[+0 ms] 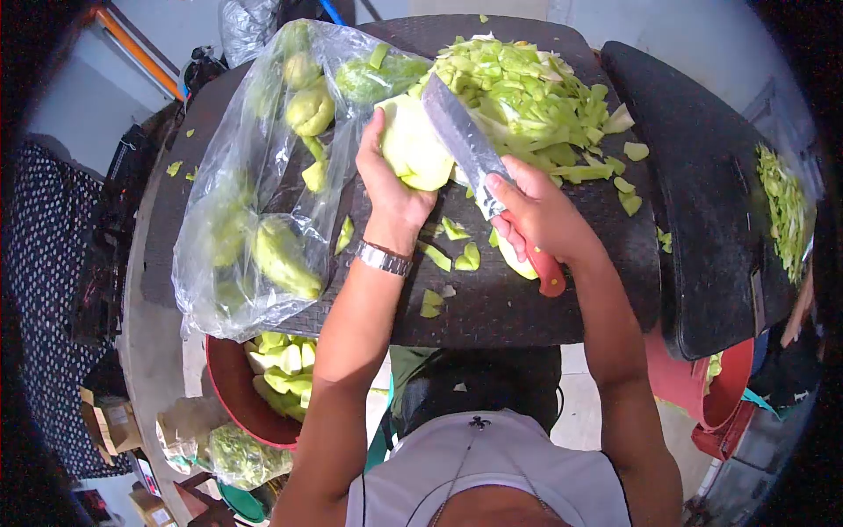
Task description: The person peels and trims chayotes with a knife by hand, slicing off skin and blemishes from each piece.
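My left hand (393, 180) is closed around a pale green peeled chayote (413, 145), held over the dark table. In my right hand (540, 211) is a knife (465, 140) with a wide blade and a red handle, gripped with the blade pointing up and left. The blade lies against or just in front of the chayote's right side; I cannot tell if it is cutting in. Behind the knife rises a heap of green peelings (527, 92). Loose peel pieces (468, 256) are scattered below my hands. To the left, a clear plastic bag (263, 176) holds several unpeeled chayotes (310, 110).
Under the table's left edge stands a red tub (230, 386) with peeled pieces (285, 369). A second dark table (702, 211) adjoins on the right, with shredded greens (784, 211) at its far side. Another red tub (685, 378) is below it.
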Action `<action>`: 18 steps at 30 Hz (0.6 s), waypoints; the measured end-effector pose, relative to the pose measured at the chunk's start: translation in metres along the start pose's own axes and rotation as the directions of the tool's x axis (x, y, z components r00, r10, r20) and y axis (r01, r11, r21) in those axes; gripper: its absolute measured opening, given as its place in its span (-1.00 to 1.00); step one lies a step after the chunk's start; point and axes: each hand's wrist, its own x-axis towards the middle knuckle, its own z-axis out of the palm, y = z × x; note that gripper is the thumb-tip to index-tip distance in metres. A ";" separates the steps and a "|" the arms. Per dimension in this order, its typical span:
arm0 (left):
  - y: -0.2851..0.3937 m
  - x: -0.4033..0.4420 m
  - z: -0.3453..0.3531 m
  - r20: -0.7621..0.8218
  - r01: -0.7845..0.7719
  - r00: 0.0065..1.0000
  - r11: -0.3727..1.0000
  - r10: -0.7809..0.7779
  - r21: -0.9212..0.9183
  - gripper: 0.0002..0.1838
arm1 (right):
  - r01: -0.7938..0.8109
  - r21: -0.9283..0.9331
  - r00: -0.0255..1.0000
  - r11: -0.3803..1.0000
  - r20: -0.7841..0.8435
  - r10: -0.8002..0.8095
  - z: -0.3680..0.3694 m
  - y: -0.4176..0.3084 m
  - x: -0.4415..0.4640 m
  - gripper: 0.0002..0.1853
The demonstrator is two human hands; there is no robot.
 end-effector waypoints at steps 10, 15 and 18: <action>-0.012 -0.006 0.002 0.027 -0.012 1.000 0.998 0.011 0.058 -0.42 | -0.046 0.035 0.999 0.998 0.008 0.046 0.024 0.012 0.002 -0.67; -0.028 -0.014 0.008 -0.006 0.041 0.999 0.989 -0.040 0.140 -0.45 | -0.062 0.144 0.997 0.988 -0.030 0.067 0.021 0.009 0.004 -0.76; -0.018 -0.010 0.001 0.001 0.046 0.999 0.986 -0.047 0.163 -0.42 | -0.072 0.122 0.995 0.990 0.072 0.064 0.022 0.017 0.003 -0.75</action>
